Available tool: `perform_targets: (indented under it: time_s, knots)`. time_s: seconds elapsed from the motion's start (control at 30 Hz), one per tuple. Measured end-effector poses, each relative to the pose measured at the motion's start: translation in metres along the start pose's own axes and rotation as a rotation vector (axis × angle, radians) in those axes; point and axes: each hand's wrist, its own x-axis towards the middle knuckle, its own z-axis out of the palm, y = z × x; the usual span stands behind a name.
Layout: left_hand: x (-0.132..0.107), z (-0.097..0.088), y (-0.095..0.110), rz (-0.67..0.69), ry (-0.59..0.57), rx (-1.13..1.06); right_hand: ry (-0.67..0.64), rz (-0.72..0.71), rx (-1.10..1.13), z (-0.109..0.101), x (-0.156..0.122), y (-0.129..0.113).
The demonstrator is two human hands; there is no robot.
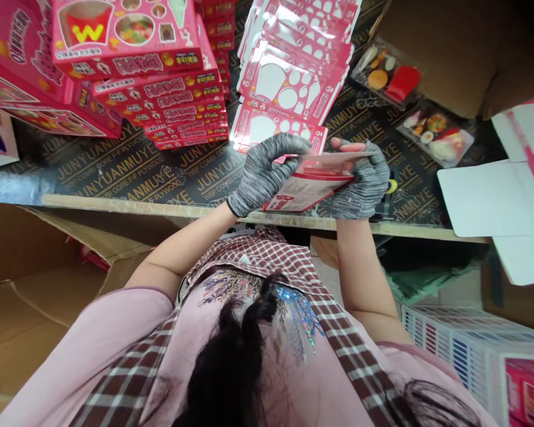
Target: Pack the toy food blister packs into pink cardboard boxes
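Note:
Between my gloved hands is a pink cardboard box [300, 194], tilted above the table's front edge, with a flap raised at its upper end. My left hand [269, 172] has its fingers curled over the left side of that flap. On the right, my right hand [360, 181] grips the box's side, its bare fingertips showing behind the flap. Both gloves are grey knit. Just beyond the hands lies an overlapping row of flat pink box blanks [289, 83] with cut-out windows. What is inside the box is hidden from this angle.
Stacked pink boxes [182, 92] stand at the back left. Clear packs of toy food [438, 133] lie at the right, near a brown carton [440, 47]. Unfolded white card [480, 196] overhangs the right edge. A white plastic crate [458, 338] stands below right; an open carton [40, 284] is below left.

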Motion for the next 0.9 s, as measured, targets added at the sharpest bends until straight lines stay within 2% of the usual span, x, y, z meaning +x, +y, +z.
perform_targets:
  time_s: [0.07,0.13,0.23,0.37,0.47,0.6,0.73,0.83,0.9]
  knots:
    - [-0.005,-0.003,0.010,0.145,-0.035,0.124,0.020,-0.036,0.106,0.002,0.000,-0.001]
    - [-0.010,-0.005,0.011,0.204,-0.037,0.203,-0.017,-0.066,0.176,0.005,-0.002,-0.007]
    - [-0.010,-0.013,0.006,0.165,-0.074,0.281,-0.024,-0.136,0.185,0.005,-0.010,-0.019]
    - [0.000,-0.023,0.008,0.075,-0.158,0.321,0.059,-0.229,-0.084,-0.002,-0.020,-0.036]
    - [0.007,-0.023,0.017,-0.015,-0.127,0.261,0.062,-0.165,-0.195,-0.008,-0.017,-0.049]
    - [0.005,-0.019,0.024,-0.041,-0.124,0.224,0.008,-0.049,-0.135,-0.013,-0.005,-0.060]
    - [-0.007,-0.030,0.024,0.028,-0.147,0.341,-0.085,-0.014,-0.035,-0.019,-0.005,-0.054]
    - [-0.007,-0.036,0.029,0.110,-0.199,0.497,-0.090,-0.078,-0.104,-0.019,-0.018,-0.046]
    - [0.000,-0.030,0.034,0.208,-0.263,0.613,-0.090,-0.117,-0.161,-0.018,-0.026,-0.046]
